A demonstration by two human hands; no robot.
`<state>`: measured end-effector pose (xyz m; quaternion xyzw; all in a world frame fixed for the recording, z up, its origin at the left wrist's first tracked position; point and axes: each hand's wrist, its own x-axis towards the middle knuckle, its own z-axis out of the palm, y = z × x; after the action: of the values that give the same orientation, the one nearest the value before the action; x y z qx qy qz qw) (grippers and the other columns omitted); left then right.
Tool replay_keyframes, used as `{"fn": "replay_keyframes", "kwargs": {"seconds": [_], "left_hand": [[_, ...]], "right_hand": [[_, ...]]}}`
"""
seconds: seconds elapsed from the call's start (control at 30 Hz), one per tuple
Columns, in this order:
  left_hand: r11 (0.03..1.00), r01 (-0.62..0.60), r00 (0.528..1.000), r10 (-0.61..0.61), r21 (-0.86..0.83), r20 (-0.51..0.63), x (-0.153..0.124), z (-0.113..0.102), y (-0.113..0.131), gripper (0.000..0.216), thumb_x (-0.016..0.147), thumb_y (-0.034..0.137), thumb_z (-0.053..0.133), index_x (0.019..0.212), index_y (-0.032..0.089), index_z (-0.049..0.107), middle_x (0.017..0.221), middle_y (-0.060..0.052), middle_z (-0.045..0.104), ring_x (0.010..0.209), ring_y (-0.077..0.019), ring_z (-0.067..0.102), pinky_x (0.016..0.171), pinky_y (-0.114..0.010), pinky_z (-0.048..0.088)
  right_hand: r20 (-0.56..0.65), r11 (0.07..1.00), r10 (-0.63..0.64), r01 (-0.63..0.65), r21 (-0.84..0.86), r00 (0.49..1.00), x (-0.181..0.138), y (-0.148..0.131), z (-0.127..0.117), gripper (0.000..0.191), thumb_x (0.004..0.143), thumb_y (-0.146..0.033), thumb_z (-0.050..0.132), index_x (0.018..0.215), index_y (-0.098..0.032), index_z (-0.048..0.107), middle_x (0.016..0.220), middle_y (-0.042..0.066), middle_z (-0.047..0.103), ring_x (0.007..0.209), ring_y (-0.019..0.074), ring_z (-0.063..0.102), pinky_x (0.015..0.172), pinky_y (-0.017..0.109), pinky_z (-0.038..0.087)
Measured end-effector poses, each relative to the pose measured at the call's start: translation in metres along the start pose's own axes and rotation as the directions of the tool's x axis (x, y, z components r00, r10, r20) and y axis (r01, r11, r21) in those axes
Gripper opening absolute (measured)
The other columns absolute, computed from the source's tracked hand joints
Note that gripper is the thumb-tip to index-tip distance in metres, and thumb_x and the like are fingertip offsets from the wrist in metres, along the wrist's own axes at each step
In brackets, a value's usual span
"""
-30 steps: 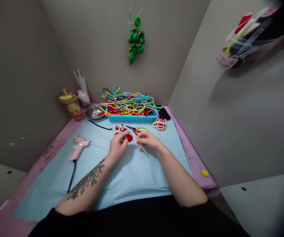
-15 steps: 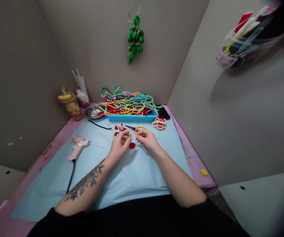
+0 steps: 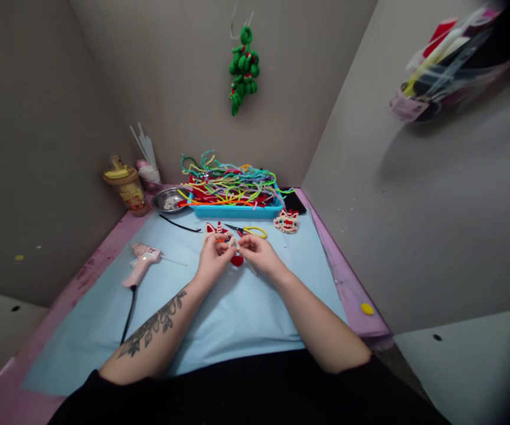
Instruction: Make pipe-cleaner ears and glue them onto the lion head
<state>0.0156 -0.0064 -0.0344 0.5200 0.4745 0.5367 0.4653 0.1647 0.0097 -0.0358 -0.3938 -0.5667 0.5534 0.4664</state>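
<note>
My left hand point(image 3: 213, 258) and my right hand point(image 3: 257, 252) meet fingertip to fingertip over the middle of the light blue mat point(image 3: 219, 319). Both pinch a small red and white pipe-cleaner piece point(image 3: 236, 254) between them. A thin pale stem runs down from under my right fingers. Just beyond my hands lie a red and white pipe-cleaner figure point(image 3: 215, 230), yellow-handled scissors point(image 3: 248, 231) and a second finished figure point(image 3: 286, 221).
A blue tray point(image 3: 237, 210) piled with coloured pipe cleaners sits at the back, beside a metal bowl point(image 3: 169, 200) and a lidded cup point(image 3: 126, 186). A pink glue gun point(image 3: 142, 263) lies at left. A green ornament point(image 3: 242, 69) hangs on the wall. Walls close in on three sides.
My right hand has moved left until its fingertips meet my left hand's, and the red piece is now pinched between both.
</note>
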Motion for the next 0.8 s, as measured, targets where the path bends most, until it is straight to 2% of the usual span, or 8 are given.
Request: {"fn": "replay_keyframes", "kwargs": {"seconds": [0.1, 0.33, 0.5, 0.8], "left_hand": [[1.0, 0.014, 0.999, -0.014, -0.009, -0.03, -0.0003, -0.0004, 0.0015, 0.043, 0.064, 0.034, 0.076, 0.093, 0.017, 0.049, 0.066, 0.001, 0.066, 0.056, -0.012, 0.06, 0.055, -0.022, 0.043], [0.997, 0.04, 0.998, -0.043, -0.06, -0.052, 0.0004, -0.0012, 0.0035, 0.041, 0.063, 0.031, 0.077, 0.09, 0.017, 0.049, 0.062, 0.002, 0.065, 0.053, -0.0104, 0.059, 0.054, -0.02, 0.042], [0.993, 0.057, 0.997, -0.061, -0.102, -0.039, 0.0016, -0.0016, 0.0004, 0.041, 0.063, 0.031, 0.078, 0.09, 0.017, 0.05, 0.062, 0.002, 0.066, 0.053, -0.0108, 0.06, 0.054, -0.02, 0.042], [0.992, 0.082, 0.996, -0.084, -0.095, -0.023, 0.0016, -0.0022, 0.0026, 0.04, 0.061, 0.031, 0.078, 0.087, 0.017, 0.052, 0.059, 0.003, 0.064, 0.049, -0.0099, 0.056, 0.051, -0.02, 0.04]], "right_hand": [[-0.005, 1.0, -0.008, 0.009, 0.027, 1.0, 0.001, 0.0024, -0.0003, 0.026, 0.065, -0.034, 0.073, 0.082, -0.019, 0.061, 0.074, 0.0, 0.065, 0.066, 0.0131, 0.059, 0.064, 0.026, 0.045], [0.002, 0.999, 0.044, -0.044, -0.003, 0.999, -0.0008, -0.0007, -0.0009, 0.019, 0.066, -0.032, 0.071, 0.074, -0.017, 0.062, 0.059, -0.004, 0.058, 0.052, 0.0091, 0.049, 0.054, 0.023, 0.038], [0.042, 0.997, 0.053, -0.05, -0.053, 0.998, -0.0001, 0.0015, -0.0033, 0.02, 0.068, -0.033, 0.069, 0.075, -0.015, 0.064, 0.06, -0.003, 0.059, 0.053, 0.0094, 0.049, 0.054, 0.023, 0.037], [0.006, 0.993, 0.014, -0.013, -0.114, 1.0, -0.0003, 0.0012, -0.0003, 0.02, 0.069, -0.036, 0.066, 0.072, -0.016, 0.062, 0.06, -0.003, 0.057, 0.054, 0.0098, 0.046, 0.054, 0.023, 0.036]]}}
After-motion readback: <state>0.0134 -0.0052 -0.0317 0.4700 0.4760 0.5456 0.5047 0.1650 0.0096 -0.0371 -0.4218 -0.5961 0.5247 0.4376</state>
